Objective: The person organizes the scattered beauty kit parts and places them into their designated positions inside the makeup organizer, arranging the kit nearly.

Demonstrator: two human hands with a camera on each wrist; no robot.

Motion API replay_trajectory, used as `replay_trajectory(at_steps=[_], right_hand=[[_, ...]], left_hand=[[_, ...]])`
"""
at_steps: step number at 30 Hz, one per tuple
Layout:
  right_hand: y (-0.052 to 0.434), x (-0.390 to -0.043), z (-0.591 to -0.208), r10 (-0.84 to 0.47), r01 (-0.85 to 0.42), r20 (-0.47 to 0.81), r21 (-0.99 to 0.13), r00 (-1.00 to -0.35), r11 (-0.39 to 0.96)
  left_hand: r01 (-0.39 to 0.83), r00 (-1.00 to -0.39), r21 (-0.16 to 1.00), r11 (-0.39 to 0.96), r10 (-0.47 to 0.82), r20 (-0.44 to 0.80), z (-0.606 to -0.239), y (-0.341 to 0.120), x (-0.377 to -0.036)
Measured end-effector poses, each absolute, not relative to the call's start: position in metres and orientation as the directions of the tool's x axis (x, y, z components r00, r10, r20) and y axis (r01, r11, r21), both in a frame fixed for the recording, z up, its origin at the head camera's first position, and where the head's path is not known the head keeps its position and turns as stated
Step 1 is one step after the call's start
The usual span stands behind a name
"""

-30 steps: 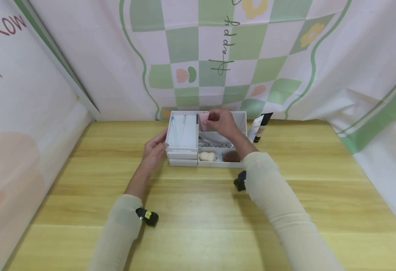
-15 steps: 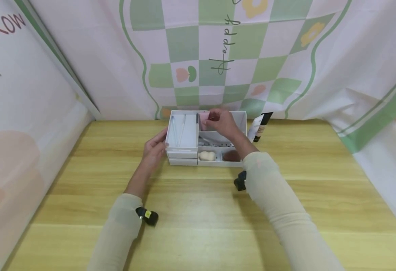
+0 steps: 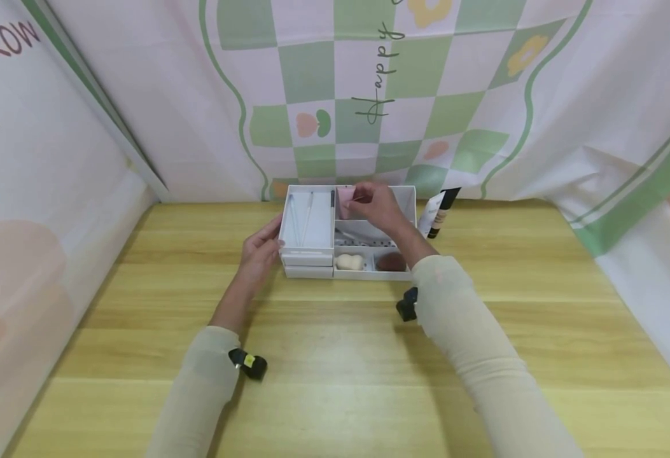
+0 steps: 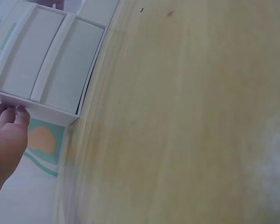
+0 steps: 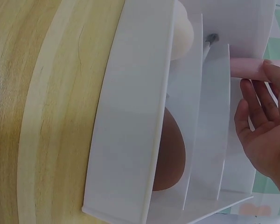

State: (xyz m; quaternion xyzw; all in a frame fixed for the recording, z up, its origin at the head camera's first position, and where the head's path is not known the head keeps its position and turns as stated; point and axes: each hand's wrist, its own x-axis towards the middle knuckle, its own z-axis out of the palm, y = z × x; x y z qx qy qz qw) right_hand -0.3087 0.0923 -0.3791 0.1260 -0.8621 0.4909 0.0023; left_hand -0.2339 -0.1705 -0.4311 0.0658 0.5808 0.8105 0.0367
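Note:
A white desktop organizer (image 3: 305, 271) stands against the back curtain, with drawers and a shallow top tray on its left and stepped compartments on its right. My right hand (image 3: 376, 207) reaches into the rear right compartment and pinches a pink tube (image 5: 247, 68) upright between thumb and fingers. My left hand (image 3: 258, 254) rests against the organizer's left side, its fingertips touching the wall. In the left wrist view, this left hand (image 4: 8, 140) lies beside the two drawer fronts (image 4: 67, 65). The tube's lower end is hidden behind the compartment divider.
A cream sponge (image 3: 349, 262) and a brown rounded item (image 3: 390, 261) lie in the front compartments. Thin sticks (image 3: 308, 216) lie in the top tray. A white tube (image 3: 431, 213) and a black-capped tube (image 3: 445, 213) stand right of the organizer on the wooden table (image 3: 335, 356).

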Motion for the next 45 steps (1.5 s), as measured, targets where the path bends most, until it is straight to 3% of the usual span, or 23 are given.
replay_trajectory(at_steps=[37,45], right_hand=[[0.118,-0.311,-0.378,-0.214,-0.254,0.177,-0.871,-0.961,0.421],[0.134,-0.302,-0.362,-0.252,-0.241,0.115,-0.795,-0.961,0.557]], left_hand=[[0.007,-0.989,0.959,-0.284,0.139,0.048,-0.429,-0.17,-0.234],[0.011,-0.989,0.954,-0.301,0.134,0.053,-0.43,-0.17,-0.233]])
